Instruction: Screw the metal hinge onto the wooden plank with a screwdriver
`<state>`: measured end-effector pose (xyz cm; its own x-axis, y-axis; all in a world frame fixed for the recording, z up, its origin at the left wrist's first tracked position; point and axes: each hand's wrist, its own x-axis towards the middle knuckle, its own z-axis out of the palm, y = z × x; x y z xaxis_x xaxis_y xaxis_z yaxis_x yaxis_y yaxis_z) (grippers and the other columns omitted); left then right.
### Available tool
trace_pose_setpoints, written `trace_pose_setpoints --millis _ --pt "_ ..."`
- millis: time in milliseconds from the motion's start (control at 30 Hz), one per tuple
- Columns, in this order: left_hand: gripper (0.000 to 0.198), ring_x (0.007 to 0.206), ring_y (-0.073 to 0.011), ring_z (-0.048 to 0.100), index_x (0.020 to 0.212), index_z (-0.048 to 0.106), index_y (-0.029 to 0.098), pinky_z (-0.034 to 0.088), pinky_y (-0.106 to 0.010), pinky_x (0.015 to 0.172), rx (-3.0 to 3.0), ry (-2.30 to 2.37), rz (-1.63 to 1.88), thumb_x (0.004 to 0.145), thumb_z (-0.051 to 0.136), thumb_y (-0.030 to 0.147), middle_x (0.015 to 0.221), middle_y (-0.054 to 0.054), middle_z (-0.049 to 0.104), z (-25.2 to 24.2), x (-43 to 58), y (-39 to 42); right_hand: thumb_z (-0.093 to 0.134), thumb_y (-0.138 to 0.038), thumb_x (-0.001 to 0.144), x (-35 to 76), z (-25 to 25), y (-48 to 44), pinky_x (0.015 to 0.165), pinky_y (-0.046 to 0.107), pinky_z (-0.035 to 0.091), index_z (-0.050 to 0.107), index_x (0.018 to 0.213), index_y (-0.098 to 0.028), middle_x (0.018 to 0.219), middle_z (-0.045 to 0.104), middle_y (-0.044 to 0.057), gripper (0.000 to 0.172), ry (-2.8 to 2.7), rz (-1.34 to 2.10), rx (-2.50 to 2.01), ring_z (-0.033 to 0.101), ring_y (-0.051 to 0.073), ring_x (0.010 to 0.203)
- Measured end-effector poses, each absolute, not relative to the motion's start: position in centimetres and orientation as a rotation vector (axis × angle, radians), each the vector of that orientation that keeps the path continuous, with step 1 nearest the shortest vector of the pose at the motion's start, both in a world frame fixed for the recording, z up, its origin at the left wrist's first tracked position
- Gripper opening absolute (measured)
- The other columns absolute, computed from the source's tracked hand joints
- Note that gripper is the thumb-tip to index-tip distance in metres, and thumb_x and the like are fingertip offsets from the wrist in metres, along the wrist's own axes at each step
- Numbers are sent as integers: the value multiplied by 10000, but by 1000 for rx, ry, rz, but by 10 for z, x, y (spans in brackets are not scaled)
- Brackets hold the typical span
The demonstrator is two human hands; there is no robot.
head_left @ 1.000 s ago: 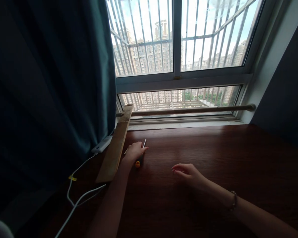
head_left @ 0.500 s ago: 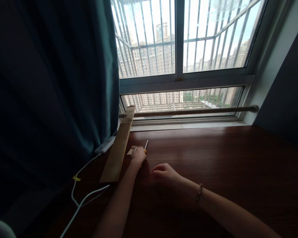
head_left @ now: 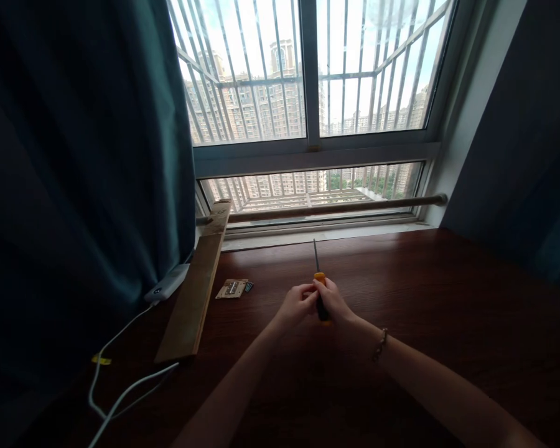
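Both hands meet over the middle of the dark wooden table (head_left: 424,311), holding a screwdriver (head_left: 318,274) with an orange and black handle, its metal shaft pointing away toward the window. My right hand (head_left: 336,303) is wrapped around the handle. My left hand (head_left: 297,305) pinches the handle from the left side. A small brass hinge (head_left: 232,288) with a few dark screws beside it lies on the table left of the hands.
A long wooden plank (head_left: 193,292) lies at the table's left, reaching the window sill. A white device (head_left: 167,283) with a white cable (head_left: 121,389) sits under the dark teal curtain (head_left: 84,155). A wooden rod (head_left: 336,208) runs along the barred window.
My left hand picked the screwdriver up from beside the plank and brought it to the middle, uncovering the hinge. My right hand moved in and closed on the handle. The view shifted slightly right.
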<state>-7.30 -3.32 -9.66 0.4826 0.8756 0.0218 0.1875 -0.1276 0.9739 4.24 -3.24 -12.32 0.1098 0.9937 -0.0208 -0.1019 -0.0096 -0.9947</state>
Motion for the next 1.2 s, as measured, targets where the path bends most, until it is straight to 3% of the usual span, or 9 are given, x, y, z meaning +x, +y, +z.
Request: trace_pose_setpoints --millis 100,200,333,467,567,867,1200 --pt "520 715 -168 621 1165 515 102 494 -274 613 1640 829 741 745 562 406 856 -92 646 -103 -59 -48 567 -401 723 98 -123 -45 421 215 410 508 782 -168 702 589 6 248 -1083 1124 -1268 549 124 496" --pt "409 810 -181 615 1080 577 124 491 -284 683 1872 943 768 757 560 375 998 -116 632 -110 -62 -47 563 -411 725 174 -126 -54 386 221 369 547 748 -167 534 544 -19 246 -1249 937 -1529 517 135 403" --pt "281 785 -171 610 931 637 138 475 -273 701 2079 1105 752 781 521 346 915 -87 655 -129 -69 -34 586 -384 722 280 -140 -57 567 250 417 652 769 -176 740 662 67 223 -1551 318 -2039 624 232 723" --pt "246 751 -160 604 878 644 153 460 -259 690 2156 1204 742 796 485 322 850 -66 657 -146 -72 -27 571 -395 736 348 -155 -57 607 277 424 662 977 -156 843 679 115 350 -1456 34 -2289 625 270 785" --pt "245 724 -155 589 853 643 162 444 -255 671 2220 1265 762 809 457 315 820 -55 651 -150 -74 -26 569 -412 729 370 -162 -58 597 284 427 649 1044 -182 872 680 114 399 -1394 -8 -2375 629 276 780" --pt "242 666 -149 561 796 643 161 403 -253 647 2301 1377 768 816 436 285 751 -47 637 -148 -80 -23 540 -374 730 372 -163 -61 577 289 417 689 987 -222 865 684 92 334 -1485 25 -2464 628 277 788" --pt "230 733 -156 575 792 641 168 392 -245 681 2317 1645 714 822 447 287 794 -63 641 -134 -98 -9 507 -382 749 375 -171 -62 585 349 425 686 982 -219 843 667 127 337 -1522 -8 -2500 621 314 773"
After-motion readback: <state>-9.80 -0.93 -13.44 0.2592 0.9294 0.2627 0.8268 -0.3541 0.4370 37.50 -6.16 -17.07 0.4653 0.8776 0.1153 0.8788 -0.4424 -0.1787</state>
